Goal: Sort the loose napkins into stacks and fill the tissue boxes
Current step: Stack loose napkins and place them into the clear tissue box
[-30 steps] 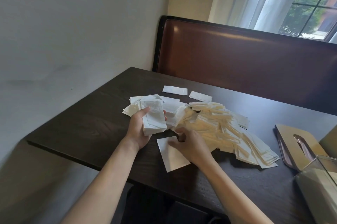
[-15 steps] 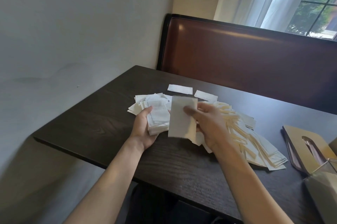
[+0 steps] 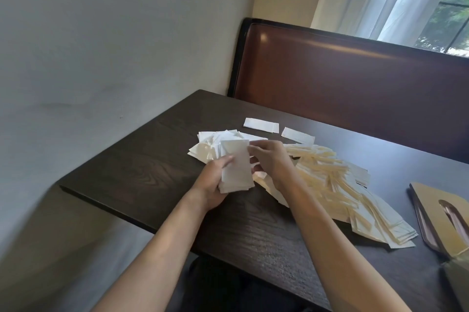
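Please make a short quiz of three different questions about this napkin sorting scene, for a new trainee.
1. True or false: the left hand grips a stack of white folded paper napkins.
2. How many single white napkins lie apart at the far side of the dark wooden table?
3. Which lies nearest the flat tan cardboard tissue box lid: A) cream napkin pile, B) brown leather bench back, C) right hand?

Key: 1 true; 2 two; 3 A.
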A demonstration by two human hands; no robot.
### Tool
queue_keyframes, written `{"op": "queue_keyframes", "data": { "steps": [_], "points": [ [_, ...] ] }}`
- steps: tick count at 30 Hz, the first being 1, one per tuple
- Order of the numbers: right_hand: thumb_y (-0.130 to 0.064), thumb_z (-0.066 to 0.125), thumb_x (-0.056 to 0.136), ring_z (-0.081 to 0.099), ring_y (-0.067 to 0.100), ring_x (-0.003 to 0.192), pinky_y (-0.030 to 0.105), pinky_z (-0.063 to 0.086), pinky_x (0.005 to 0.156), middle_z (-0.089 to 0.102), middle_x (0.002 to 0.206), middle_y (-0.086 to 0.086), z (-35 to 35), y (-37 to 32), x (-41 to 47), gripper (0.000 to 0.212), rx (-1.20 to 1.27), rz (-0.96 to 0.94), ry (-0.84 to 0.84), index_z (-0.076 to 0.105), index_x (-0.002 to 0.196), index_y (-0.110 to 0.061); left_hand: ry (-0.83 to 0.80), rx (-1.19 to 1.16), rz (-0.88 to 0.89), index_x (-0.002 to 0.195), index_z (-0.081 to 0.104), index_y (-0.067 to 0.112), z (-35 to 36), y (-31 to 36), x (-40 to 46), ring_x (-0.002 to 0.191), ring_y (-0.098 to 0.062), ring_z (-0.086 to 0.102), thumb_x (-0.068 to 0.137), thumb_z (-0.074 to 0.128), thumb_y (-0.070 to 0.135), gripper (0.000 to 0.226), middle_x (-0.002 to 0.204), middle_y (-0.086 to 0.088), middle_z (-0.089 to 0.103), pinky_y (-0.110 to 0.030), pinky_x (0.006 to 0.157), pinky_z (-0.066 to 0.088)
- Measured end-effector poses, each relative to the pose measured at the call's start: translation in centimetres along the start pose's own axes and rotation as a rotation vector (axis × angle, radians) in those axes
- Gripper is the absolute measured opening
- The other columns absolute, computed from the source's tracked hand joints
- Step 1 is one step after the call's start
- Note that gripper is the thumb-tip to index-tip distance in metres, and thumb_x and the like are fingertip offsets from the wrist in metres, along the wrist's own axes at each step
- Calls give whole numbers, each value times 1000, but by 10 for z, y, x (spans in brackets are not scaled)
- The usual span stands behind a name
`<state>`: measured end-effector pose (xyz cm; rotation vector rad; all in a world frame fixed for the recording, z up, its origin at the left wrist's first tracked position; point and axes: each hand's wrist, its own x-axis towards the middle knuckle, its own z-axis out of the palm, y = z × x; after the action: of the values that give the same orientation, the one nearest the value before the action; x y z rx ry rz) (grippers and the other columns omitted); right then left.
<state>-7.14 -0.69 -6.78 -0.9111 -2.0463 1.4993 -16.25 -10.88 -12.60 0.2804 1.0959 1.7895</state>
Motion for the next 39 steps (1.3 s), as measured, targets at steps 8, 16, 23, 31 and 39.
{"op": "queue_keyframes", "data": {
  "steps": [8,16,23,31,39],
  "points": [
    [-29,60,96,57,27,118,39,47,95,68,120,7,-3,23,33,31,-733,-254,116,68,119,-9,197,-19,89,131,63,7,-19,22,18,113,-35,68,96,60,33,44,120,-18,71,-50,105,50],
    [-23,61,87,58,32,71,35,44,60,64,68,16,-3,44,39,29,-767,-283,163,68,72,1,135,-67,93,129,59,6,-19,29,20,93,-29,75,103,49,27,35,108,-21,74,-44,85,56],
    [-24,62,94,18,12,53,34,16,54,23,52,-5,-11,29,28,50,-404,-370,259,31,55,-15,96,-45,39,123,65,5,-18,27,21,95,-30,71,100,52,27,34,109,-17,73,-45,100,50],
    [-31,53,101,56,15,73,30,44,65,69,75,-2,8,14,18,33,-456,-587,200,72,84,-8,-10,-119,31,118,67,8,-2,30,20,89,-27,68,102,39,57,58,101,-15,69,-38,82,57],
    [-32,50,103,53,5,106,4,33,85,71,116,-11,16,40,13,30,-457,-556,-33,76,110,-19,0,-6,-25,97,68,7,-5,27,26,64,-19,66,101,50,32,31,76,-8,68,-30,65,51]
  ]
}}
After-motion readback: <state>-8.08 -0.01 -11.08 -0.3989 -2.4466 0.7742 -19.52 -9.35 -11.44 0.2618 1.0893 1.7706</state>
